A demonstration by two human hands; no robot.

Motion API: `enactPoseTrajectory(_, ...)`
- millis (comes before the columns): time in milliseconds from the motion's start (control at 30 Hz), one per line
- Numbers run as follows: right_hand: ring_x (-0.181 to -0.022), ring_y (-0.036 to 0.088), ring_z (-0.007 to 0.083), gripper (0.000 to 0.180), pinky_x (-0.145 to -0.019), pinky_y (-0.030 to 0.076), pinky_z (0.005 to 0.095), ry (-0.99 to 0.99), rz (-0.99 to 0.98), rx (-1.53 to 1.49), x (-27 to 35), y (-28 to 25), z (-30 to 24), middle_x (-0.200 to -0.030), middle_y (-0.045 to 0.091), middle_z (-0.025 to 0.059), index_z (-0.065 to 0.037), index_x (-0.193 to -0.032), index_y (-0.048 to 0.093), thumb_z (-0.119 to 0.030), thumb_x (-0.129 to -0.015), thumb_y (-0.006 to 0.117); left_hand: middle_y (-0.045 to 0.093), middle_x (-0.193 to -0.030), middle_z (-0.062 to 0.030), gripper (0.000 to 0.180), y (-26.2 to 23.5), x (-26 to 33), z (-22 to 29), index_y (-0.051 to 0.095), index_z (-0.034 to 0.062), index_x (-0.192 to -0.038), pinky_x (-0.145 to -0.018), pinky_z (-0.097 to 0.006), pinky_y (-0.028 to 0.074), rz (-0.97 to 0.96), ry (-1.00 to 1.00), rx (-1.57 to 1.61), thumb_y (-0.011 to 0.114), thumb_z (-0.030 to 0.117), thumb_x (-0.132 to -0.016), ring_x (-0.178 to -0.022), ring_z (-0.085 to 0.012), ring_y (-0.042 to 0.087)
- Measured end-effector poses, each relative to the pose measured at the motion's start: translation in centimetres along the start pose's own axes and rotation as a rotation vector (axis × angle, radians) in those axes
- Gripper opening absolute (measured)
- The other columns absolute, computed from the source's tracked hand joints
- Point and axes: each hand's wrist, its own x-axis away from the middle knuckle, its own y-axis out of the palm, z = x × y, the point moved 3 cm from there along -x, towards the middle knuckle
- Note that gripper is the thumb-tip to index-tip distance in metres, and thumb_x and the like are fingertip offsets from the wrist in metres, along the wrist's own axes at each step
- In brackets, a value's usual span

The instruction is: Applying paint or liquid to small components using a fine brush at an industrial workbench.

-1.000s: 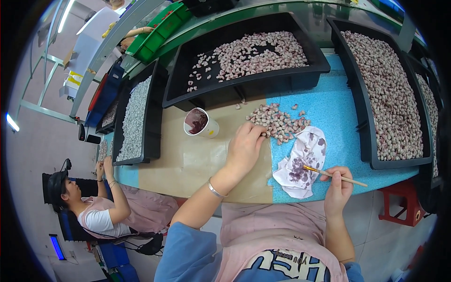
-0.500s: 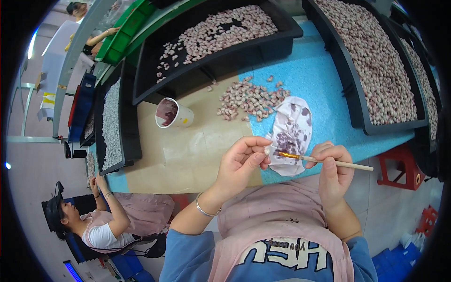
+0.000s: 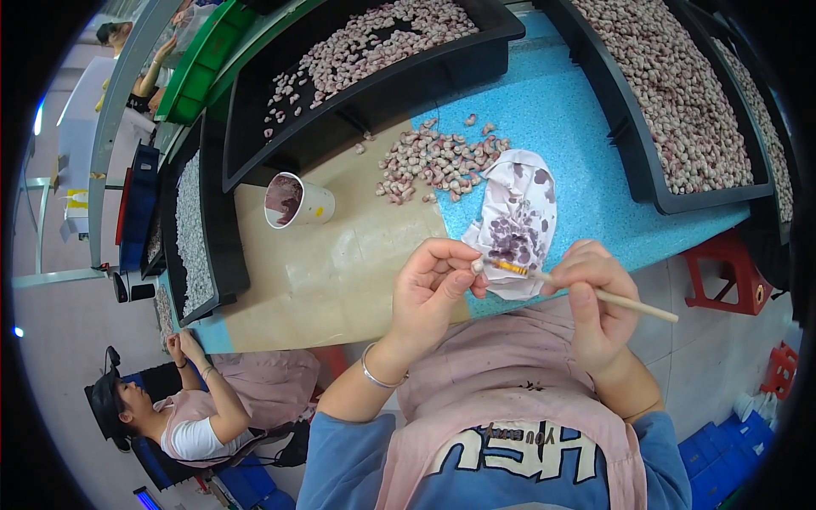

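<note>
Read from between the hands, with twelve o'clock at the top of the view, a heap of small mottled pieces [image 3: 438,161] lay at eleven, in front of a long black tray [image 3: 382,123] partly filled with the same kind. A white paper cup [image 3: 319,204], dark-stained inside, tilted at ten. A black tray of grey pieces [image 3: 223,246] stood at nine, and a co-worker [image 3: 204,425] sat at eight. A full black tray [image 3: 714,201] stood between one and two, a red stool [image 3: 731,276] at three. At twelve, just beyond the fingers, lay a blotched white cloth [image 3: 520,221], its near edge partly covered by the brush.

The left hand [image 3: 433,289], palm turned inward, pinched a small pale piece [image 3: 478,266] between thumb and fingertips. The right hand [image 3: 599,302] gripped a slim brush [image 3: 633,304], fingers closed around its handle, the tip pointing toward nine. Whether the bristles touched the piece could not be told.
</note>
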Motion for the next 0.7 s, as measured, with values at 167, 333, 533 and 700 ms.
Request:
enactPoseTrajectory(167, -0.067, 0.051, 0.0177, 0.011, -0.064, 0.040, 0.0284, 0.090, 0.088, -0.083, 0.1, 0.1, -0.2, -0.073, 0.059, 0.0082, -0.001, -0.080, 0.056, -0.008, -0.084, 0.049, 0.057, -0.082, -0.0073, 0.020, 0.0, 0.0, -0.2, 0.047, -0.0005, -0.101, -0.068, -0.024, 0.047, 0.019, 0.004, 0.038, 0.054, 0.012, -0.087, -0.074, -0.0116, 0.055)
enactPoseTrajectory(333, -0.066, 0.051, 0.0179, 0.011, -0.064, 0.040, 0.0285, 0.003, -0.049, 0.080, -0.1, 0.5, -0.7, -0.072, 0.059, 0.0068, -0.001, -0.079, 0.058, -0.009, -0.083, 0.051, 0.055, -0.077, -0.0052, 0.023, -0.2, 0.0, -0.9, 0.046, 0.0010, -0.099, -0.064, -0.023, 0.046, 0.045, 0.016, 0.094, 0.058, 0.016, -0.086, -0.070, -0.0109, 0.055)
enactPoseTrajectory(533, -0.066, 0.051, 0.0178, 0.011, -0.064, 0.040, 0.0285, 0.024, -0.004, -0.033, 0.0, 0.3, -0.8, -0.071, 0.059, 0.0063, -0.002, -0.079, 0.058, -0.009, -0.083, 0.051, 0.055, -0.077, -0.0049, 0.023, 0.0, -0.1, -1.0, 0.046, 0.0015, -0.099, -0.063, -0.022, 0.045, 0.079, 0.002, 0.063, 0.059, 0.016, -0.085, -0.069, -0.0105, 0.054)
enactPoseTrajectory(700, -0.066, 0.050, 0.0168, 0.012, -0.063, 0.039, 0.0282, -0.028, -0.003, 0.113, -0.3, -0.3, -0.5, -0.072, 0.059, 0.0072, -0.001, -0.080, 0.057, -0.009, -0.085, 0.049, 0.055, -0.078, -0.0051, 0.023, -0.1, -0.1, -1.1, 0.047, 0.0016, -0.099, -0.063, -0.023, 0.045, 0.051, 0.031, 0.038, 0.058, 0.016, -0.086, -0.069, -0.0103, 0.054)
